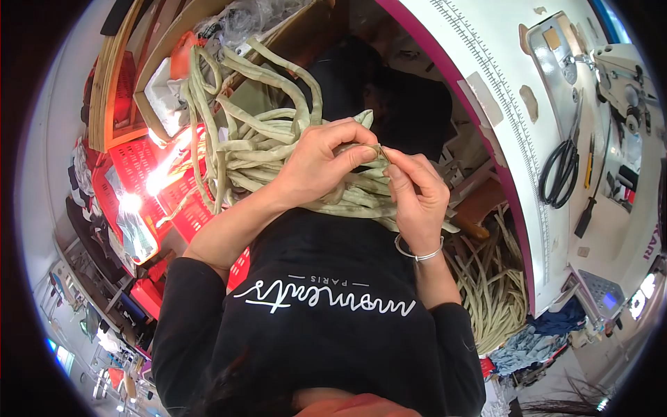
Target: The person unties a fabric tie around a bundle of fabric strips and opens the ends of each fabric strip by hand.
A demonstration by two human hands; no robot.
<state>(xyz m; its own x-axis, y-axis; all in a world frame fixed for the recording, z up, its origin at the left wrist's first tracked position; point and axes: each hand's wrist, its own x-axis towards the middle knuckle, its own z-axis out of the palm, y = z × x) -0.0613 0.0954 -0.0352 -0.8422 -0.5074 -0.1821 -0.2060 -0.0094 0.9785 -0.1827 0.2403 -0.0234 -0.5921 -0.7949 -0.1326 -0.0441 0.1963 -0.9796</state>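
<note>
Long pale green fabric tubes (pixel 267 128) lie heaped across my lap, several of them draped over one another. Above the pile, my left hand (pixel 316 163) is closed, thumb and forefinger pinching at the end of one fabric tube. Close beside it, my right hand (pixel 420 191), with a bracelet on the wrist, is also closed, and its fingertips pinch the same end. The two sets of fingertips nearly touch. The fingers partly hide the small piece of cloth between them.
On the right, a white table (pixel 504 90) with a ruler along its edge bears black-handled scissors (pixel 559 170), a screwdriver (pixel 586 217) and a sewing machine (pixel 625 87). More fabric tubes (pixel 490 292) hang below it. Red plastic crates (pixel 142 167) and a cardboard box (pixel 156 76) stand left.
</note>
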